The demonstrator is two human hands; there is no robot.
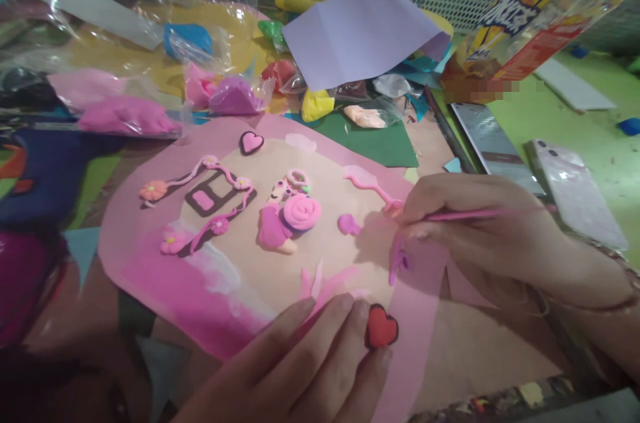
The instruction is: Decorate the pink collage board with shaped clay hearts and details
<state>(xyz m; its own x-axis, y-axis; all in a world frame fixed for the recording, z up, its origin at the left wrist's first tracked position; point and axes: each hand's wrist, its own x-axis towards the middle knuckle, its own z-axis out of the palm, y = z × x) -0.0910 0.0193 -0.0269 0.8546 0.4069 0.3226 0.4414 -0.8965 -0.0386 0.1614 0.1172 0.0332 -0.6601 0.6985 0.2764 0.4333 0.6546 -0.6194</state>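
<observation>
Pink modelling stick (475, 214) lies almost level across the right hand (480, 226), right of the scene's middle. The fingers are curled shut round it, and their tips point down at a small pink clay strip (397, 264). That strip sits on the right part of a pink-and-tan card sheet (150, 263).

The left hand (300, 363) lies open and flat on the near edge of the sheet. Its fingers are stretched out and hold nothing. A red clay heart (381, 328) with a dark rim sits right at its fingertips.

Further left on the sheet stand a pink clay snail (293, 216) and a dark frame wound with a flower garland (213, 200). A pink heart (251, 142) lies at the far edge.

Beyond the sheet are bags of coloured clay (125, 115), a green sheet (380, 142) and a folded lilac paper (360, 30). Two phones (575, 200) lie to the right.
</observation>
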